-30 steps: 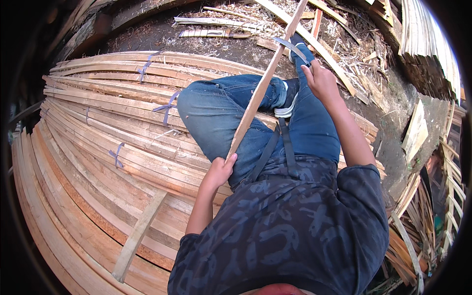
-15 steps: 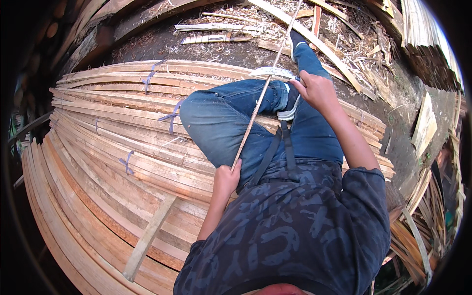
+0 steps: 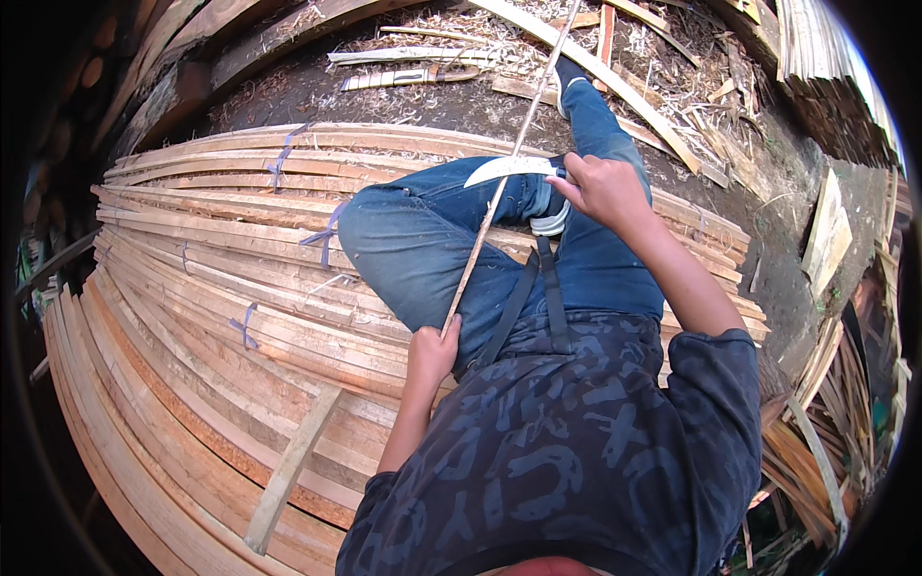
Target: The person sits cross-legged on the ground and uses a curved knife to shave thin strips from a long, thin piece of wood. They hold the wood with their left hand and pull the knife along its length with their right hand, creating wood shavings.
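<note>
My left hand (image 3: 434,353) is closed round the near end of a long thin wooden stick (image 3: 488,219), which slants away from me over my crossed leg. In my right hand (image 3: 609,192) is a knife with a pale, curved blade (image 3: 507,171); most of its dark handle is hidden by my fingers. The blade lies across the stick, pointing left, but I cannot tell whether it is cutting in. My bent left leg (image 3: 394,240) in blue jeans is under the stick, and my right leg stretches forward.
I sit on stacked wooden slats (image 3: 221,278), some tied with purple strips (image 3: 248,326). A loose batten (image 3: 293,470) lies across the slats at lower left. Shavings and offcuts (image 3: 413,58) cover the ground ahead. Another board stack (image 3: 836,77) stands at far right.
My right hand and the knife have come a little nearer to me along the stick, and the blade has slid left. My left hand keeps its grip on the stick's near end.
</note>
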`<state>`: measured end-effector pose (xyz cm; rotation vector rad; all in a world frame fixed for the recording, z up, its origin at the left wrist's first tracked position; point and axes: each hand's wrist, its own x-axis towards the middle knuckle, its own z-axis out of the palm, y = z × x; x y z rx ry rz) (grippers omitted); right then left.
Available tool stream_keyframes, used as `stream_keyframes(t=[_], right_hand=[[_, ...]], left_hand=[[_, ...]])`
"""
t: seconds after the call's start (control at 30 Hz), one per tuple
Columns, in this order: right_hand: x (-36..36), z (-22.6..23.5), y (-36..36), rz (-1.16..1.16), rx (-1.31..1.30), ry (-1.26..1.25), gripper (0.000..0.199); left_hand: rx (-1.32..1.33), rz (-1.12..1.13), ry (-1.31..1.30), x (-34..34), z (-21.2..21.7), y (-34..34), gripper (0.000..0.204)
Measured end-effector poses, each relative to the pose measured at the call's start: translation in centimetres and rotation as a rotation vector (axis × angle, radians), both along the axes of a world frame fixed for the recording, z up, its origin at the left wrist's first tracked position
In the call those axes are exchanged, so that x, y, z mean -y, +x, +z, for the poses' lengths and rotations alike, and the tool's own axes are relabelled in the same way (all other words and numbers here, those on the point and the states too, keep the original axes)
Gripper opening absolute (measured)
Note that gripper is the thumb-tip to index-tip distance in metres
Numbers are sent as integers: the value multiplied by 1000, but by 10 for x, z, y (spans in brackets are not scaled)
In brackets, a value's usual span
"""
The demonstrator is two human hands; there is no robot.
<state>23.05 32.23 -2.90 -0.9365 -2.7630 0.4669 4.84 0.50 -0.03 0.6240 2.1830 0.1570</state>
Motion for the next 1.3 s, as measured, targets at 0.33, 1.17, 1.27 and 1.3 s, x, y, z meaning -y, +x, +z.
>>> stream_keyframes(t=[0.33,1.17,1.27,1.3], right_hand=[[-30,-16,-1,-165,40,76,38],[-22,-45,-16,-405,-111,-124,43],[28,-46,-32,-214,-186,-303,41],[45,-47,-40,-165,-255,-349,41]], left_hand=[[87,49,-37,-6,5,-6,66],[222,107,1,7,-3,-9,75],[172,115,30,9,-8,-4,72],[177,126,58,2,-3,-2,71]])
